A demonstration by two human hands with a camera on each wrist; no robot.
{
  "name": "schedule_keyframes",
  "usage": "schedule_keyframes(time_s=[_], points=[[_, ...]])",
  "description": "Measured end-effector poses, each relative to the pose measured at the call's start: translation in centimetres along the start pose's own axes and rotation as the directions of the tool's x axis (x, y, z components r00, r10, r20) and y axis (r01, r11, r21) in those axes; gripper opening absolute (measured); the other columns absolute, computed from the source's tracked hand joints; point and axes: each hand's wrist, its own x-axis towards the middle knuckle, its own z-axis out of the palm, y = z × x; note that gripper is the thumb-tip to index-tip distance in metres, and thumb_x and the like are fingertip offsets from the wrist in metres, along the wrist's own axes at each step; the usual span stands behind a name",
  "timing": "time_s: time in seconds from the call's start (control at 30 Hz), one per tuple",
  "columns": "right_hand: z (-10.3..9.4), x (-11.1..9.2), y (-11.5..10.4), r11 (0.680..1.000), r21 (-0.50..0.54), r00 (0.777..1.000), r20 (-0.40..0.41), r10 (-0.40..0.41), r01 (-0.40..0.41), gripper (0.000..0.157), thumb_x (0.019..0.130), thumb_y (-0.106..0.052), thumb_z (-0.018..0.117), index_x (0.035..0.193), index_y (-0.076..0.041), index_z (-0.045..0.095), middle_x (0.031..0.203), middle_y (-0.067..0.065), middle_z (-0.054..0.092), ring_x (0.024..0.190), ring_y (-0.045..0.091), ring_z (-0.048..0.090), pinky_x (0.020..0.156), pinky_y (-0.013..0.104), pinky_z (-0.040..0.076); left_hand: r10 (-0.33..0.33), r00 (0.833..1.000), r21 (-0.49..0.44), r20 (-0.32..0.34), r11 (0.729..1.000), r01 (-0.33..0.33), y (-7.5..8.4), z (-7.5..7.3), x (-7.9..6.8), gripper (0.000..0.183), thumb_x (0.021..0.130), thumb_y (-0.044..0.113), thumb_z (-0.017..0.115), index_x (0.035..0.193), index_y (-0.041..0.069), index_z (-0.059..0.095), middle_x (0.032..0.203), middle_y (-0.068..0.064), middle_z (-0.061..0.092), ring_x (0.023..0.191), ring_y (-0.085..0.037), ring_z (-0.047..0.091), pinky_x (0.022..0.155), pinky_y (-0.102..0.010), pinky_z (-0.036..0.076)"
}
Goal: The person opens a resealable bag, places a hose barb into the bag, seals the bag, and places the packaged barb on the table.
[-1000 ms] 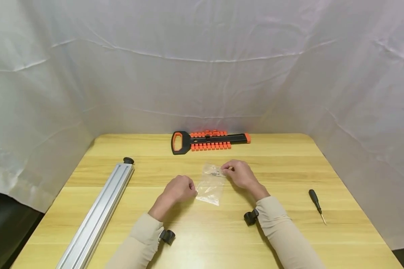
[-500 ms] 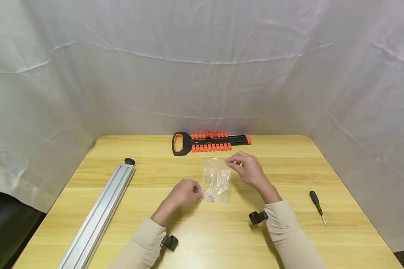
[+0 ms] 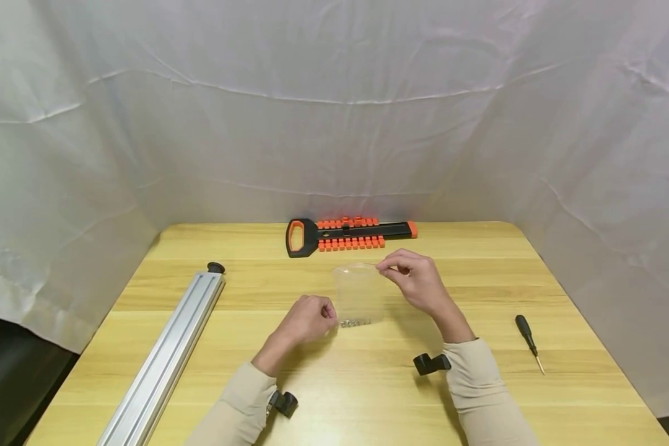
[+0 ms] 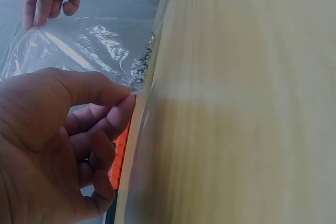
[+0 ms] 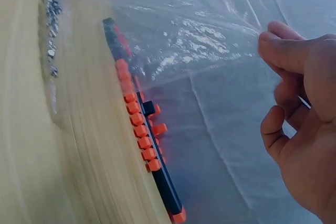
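Between the two hands a clear plastic bag [image 3: 359, 294] stands upright, its mouth at the top. Several small metal pieces, likely screws [image 5: 53, 24], lie along its bottom edge. The left hand [image 3: 306, 319] pinches the bag's lower left corner between thumb and forefinger, as the left wrist view shows close up. At the upper right corner, the right hand [image 3: 415, 282] pinches the bag's rim with thumb and forefinger; its other fingers curl loosely. Glare on the plastic blurs the exact shape of the metal pieces.
A black and orange rack-like holder with a handle [image 3: 348, 235] lies at the table's back. On the left rests a long aluminium profile [image 3: 164, 353] with a black knob [image 3: 215, 267]. A black-handled screwdriver [image 3: 526, 337] lies right. White cloth [image 3: 334, 111] hangs behind.
The bag has gone from lying flat to upright, and the metal pieces have shifted from its far end to its bottom. The right hand has risen with the rim and moved slightly right.
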Motion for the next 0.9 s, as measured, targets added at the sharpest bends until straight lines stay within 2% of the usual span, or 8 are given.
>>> schedule_keyframes(time_s=[0.13,0.23,0.33,0.43,0.57,0.67,0.73,0.9], points=[[-0.1,-0.1,-0.1,0.999,0.033,0.999,-0.044,-0.003,0.005,0.014,0.081,0.0,0.074,0.089,-0.012,0.076,0.086,-0.001,0.071,0.059,0.008,0.04,0.054,0.016,0.033,0.013,1.0,-0.02,0.008,1.0,-0.013,0.1,0.0,0.3,0.008,0.085,0.017,0.067,0.077,0.02,0.067,0.072,0.009,0.064,0.064,-0.005,0.056,0.064,-0.021,0.048],[0.0,0.0,-0.5,1.0,0.029,0.998,-0.068,-0.007,0.009,0.015,0.08,0.002,0.074,0.088,-0.01,0.076,0.084,0.002,0.071,0.058,0.01,0.04,0.055,0.012,0.03,0.012,1.0,-0.096,0.005,0.995,-0.011,0.3,-0.6,0.5,0.005,0.088,0.021,0.067,0.09,0.017,0.068,0.084,0.007,0.065,0.072,-0.008,0.056,0.067,-0.023,0.048],[-0.2,0.2,-1.7,0.999,0.028,0.998,-0.068,-0.016,0.018,0.015,0.079,0.006,0.073,0.088,-0.006,0.075,0.083,0.006,0.07,0.056,0.013,0.039,0.056,0.009,0.028,0.013,0.997,-0.205,-0.074,0.978,-0.028,0.7,-1.8,0.6,0.021,0.089,0.028,0.07,0.104,0.014,0.064,0.098,0.001,0.064,0.084,-0.013,0.055,0.073,-0.028,0.048],[-0.5,0.3,-3.0,0.999,0.033,0.998,-0.056,-0.004,0.005,0.013,0.08,0.008,0.071,0.088,-0.002,0.074,0.083,0.01,0.069,0.055,0.015,0.04,0.056,0.009,0.027,0.042,0.978,-0.271,-0.205,0.958,-0.098,1.4,-3.1,0.6,0.027,0.088,0.031,0.071,0.109,0.016,0.062,0.103,-0.001,0.063,0.088,-0.019,0.054,0.075,-0.034,0.047],[-0.6,0.2,-3.5,0.999,0.045,0.999,-0.042,0.031,-0.029,0.012,0.081,0.008,0.07,0.089,-0.001,0.074,0.084,0.01,0.07,0.056,0.013,0.04,0.054,0.012,0.03,0.129,0.933,-0.224,-0.337,0.951,-0.213,2.1,-4.1,0.6,0.015,0.092,0.031,0.066,0.103,0.02,0.065,0.093,0.004,0.063,0.081,-0.016,0.056,0.069,-0.032,0.047],[-0.2,0.0,-2.5,0.997,0.068,0.998,-0.044,0.047,-0.044,0.013,0.082,0.006,0.07,0.09,-0.003,0.074,0.086,0.009,0.07,0.057,0.01,0.041,0.052,0.016,0.033,0.171,0.906,-0.168,-0.386,0.953,-0.252,2.5,-4.4,0.6,0.012,0.093,0.028,0.065,0.098,0.019,0.069,0.088,0.006,0.065,0.075,-0.01,0.056,0.065,-0.03,0.048],[0.1,-0.1,-1.7,0.995,0.089,0.998,-0.048,0.044,-0.04,0.013,0.082,0.005,0.07,0.09,-0.004,0.074,0.087,0.008,0.07,0.057,0.008,0.042,0.051,0.018,0.035,0.174,0.899,-0.153,-0.401,0.955,-0.253,2.6,-4.4,0.6,0.011,0.092,0.026,0.067,0.097,0.017,0.07,0.087,0.005,0.067,0.074,-0.008,0.055,0.065,-0.031,0.05],[0.3,-0.3,-0.8,0.992,0.121,0.998,-0.05,0.037,-0.03,0.013,0.084,-0.001,0.071,0.095,-0.008,0.074,0.087,0.005,0.07,0.058,0.008,0.044,0.051,0.021,0.038,0.159,0.897,-0.149,-0.413,0.96,-0.239,2.7,-4.5,0.6,0.008,0.093,0.022,0.066,0.094,0.016,0.071,0.084,0.005,0.067,0.072,-0.007,0.053,0.065,-0.028,0.048]])
